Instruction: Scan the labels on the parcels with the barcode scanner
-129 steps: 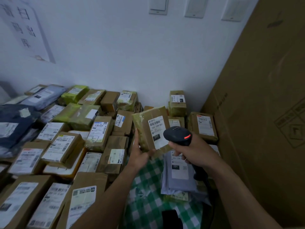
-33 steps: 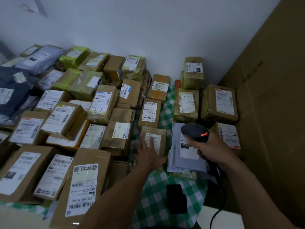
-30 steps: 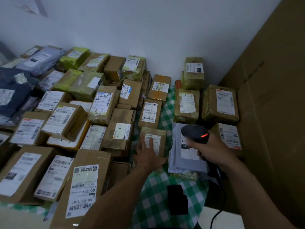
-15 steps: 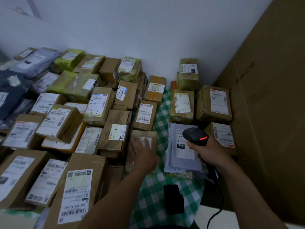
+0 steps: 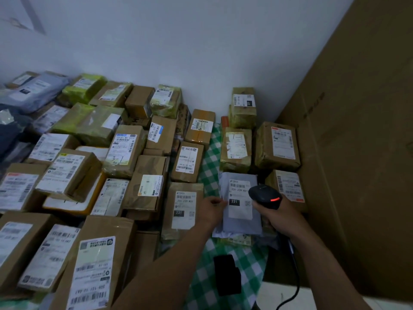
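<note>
While right fingers (image 5: 268, 214) grip the barcode scanner (image 5: 264, 195), left fingers (image 5: 215, 201) curled on grey mailer (image 5: 242, 227).

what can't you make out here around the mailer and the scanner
Head view only:
Grey mailer label: code line's right end, covered by the barcode scanner.
Parcel under the mailer: mostly covered by it.
Left hand: pinching or only touching the mailer's edge, fingertips hidden by its knuckles.
Scanner cable: cut off by the bottom edge.

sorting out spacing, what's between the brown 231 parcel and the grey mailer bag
In the head view, the left hand, gripping the grey mailer bag by its left edge; green checked cloth shows beyond it.
</note>
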Motion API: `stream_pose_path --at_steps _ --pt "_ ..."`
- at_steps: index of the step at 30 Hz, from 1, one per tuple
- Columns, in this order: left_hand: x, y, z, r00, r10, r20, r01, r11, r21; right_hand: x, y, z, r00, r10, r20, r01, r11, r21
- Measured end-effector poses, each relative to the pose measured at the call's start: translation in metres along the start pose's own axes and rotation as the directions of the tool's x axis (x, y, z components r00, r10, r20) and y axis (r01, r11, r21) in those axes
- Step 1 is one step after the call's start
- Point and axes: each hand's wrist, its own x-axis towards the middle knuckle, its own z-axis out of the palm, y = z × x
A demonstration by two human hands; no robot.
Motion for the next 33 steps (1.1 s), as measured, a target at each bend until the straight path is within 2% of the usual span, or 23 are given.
stream_pose_path --at_steps 6,9,15,17,18,22,27,33 --pt "-0.021 -0.015 -0.02 0.998 0.063 -0.03 -0.067 0.987 -0.145 -0.003 0.008 0.007 1.0 -0.009 -0.006 0.01 0.999 0.032" --pt "-0.031 -0.024 -0.028 0.998 0.066 -0.008 -0.065 0.952 -0.299 -0.002 0.015 0.02 1.0 0.015 0.009 -0.015 1.0 -0.004" --pt "-0.053 -0.02 -0.037 0.999 0.011 -0.035 -0.026 0.879 -0.476 -0.006 0.015 0.042 0.999 0.039 0.025 -0.04 0.999 0.024" --pt "-0.059 -0.017 -0.038 0.999 0.049 -0.017 -0.051 0.848 -0.528 -0.008 0.015 0.045 0.999 0.027 0.02 -0.027 0.999 0.035" --pt "-0.06 -0.017 -0.038 0.995 0.099 -0.019 -0.094 0.845 -0.527 -0.01 0.014 0.045 1.0 0.022 0.019 -0.022 0.999 0.032" --pt "-0.061 -0.012 -0.045 0.961 0.273 -0.045 -0.273 0.908 -0.317 -0.015 0.007 0.043 1.0 -0.01 -0.014 0.011 0.998 0.068" --pt "-0.057 0.0 -0.053 0.955 0.286 -0.074 -0.293 0.887 -0.357 -0.027 -0.023 0.033 0.996 -0.089 -0.016 0.09 0.995 0.05" --pt "-0.033 0.019 -0.063 0.937 0.292 -0.194 -0.341 0.888 -0.309 -0.033 -0.063 0.021 0.989 -0.151 -0.014 0.15 0.987 -0.051"
